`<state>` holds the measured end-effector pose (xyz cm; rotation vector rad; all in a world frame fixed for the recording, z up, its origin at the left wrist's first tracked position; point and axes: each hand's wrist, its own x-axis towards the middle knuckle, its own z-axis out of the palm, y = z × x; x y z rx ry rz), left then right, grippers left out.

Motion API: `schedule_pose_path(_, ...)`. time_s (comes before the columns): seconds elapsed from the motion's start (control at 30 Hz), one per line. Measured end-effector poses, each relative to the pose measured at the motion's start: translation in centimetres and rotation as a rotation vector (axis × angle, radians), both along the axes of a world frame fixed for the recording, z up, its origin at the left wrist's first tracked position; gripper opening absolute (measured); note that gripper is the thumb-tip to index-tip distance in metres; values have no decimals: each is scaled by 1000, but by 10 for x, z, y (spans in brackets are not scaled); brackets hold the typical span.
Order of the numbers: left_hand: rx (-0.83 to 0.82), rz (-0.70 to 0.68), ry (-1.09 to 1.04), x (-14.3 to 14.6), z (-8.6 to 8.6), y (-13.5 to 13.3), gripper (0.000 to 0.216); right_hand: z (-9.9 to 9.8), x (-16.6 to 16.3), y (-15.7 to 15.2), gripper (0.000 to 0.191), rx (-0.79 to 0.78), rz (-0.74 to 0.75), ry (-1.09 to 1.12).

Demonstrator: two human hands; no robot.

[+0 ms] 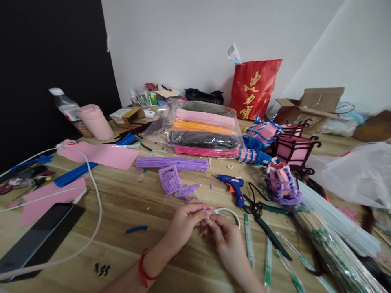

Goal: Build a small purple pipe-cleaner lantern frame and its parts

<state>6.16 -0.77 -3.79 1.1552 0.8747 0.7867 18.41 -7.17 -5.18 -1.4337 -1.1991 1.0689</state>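
My left hand (184, 224) and my right hand (227, 240) meet low in the middle, over the wooden table (128, 252). Both pinch a small pale piece between the fingertips; I cannot make out what it is. A white ring of tape (229, 213) lies just behind my right hand. A red cord circles my left wrist. Beyond the hands lie purple cut pieces (172, 181), a purple bundle of sticks (172, 163) and a blue glue gun (233, 186).
Packs of coloured sticks (204, 132) lie in plastic at the centre back. Pink-and-blue baskets (269, 138), a red bag (253, 87) and a cardboard box (311, 106) stand at the right. A phone (42, 238), white cable, pink sheets (100, 154) and bottle sit left. Black pliers (265, 219) and bamboo skewers lie right.
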Motion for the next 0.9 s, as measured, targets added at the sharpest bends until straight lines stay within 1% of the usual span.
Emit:
schedule_pose_path(0.07,7,3,12,0,-1,-1,18,-1,0,0,31,-8,10,11)
schedule_pose_path(0.17,36,25,42,-1,-1,-1,25,0,0,0,31,-21,9,29)
schedule_pose_path(0.23,134,32,98,-4,1,0,25,0,1,0,29,-32,16,45)
schedule_pose_path(0.37,419,22,256,-11,8,6,13,3,6,0,29,-34,80,81)
schedule_pose_path(0.43,494,31,328,-15,11,8,11,4,8,1,31,-30,87,106)
schedule_pose_path(0.5,530,16,395,-17,12,9,11,4,8,2,34,-30,64,123)
schedule_pose_path(0.6,509,-89,453,-18,10,10,17,2,7,4,36,-42,42,133)
schedule_pose_path(0.67,468,-114,453,-18,7,13,19,1,9,8,38,-69,31,145)
schedule_pose_path(0.7,443,-91,441,-19,5,15,19,2,10,12,39,-81,19,140)
schedule_pose_path(0.77,382,11,400,-20,1,21,19,8,16,26,39,-73,-10,63)
schedule_pose_path(0.83,314,126,355,-21,-3,27,17,18,23,50,36,11,-7,-149)
schedule_pose_path(0.87,291,178,338,-21,-5,30,16,25,26,65,36,81,-6,-288)
schedule_pose_path(0.9,280,218,329,-21,-6,31,14,31,27,82,35,150,26,-457)
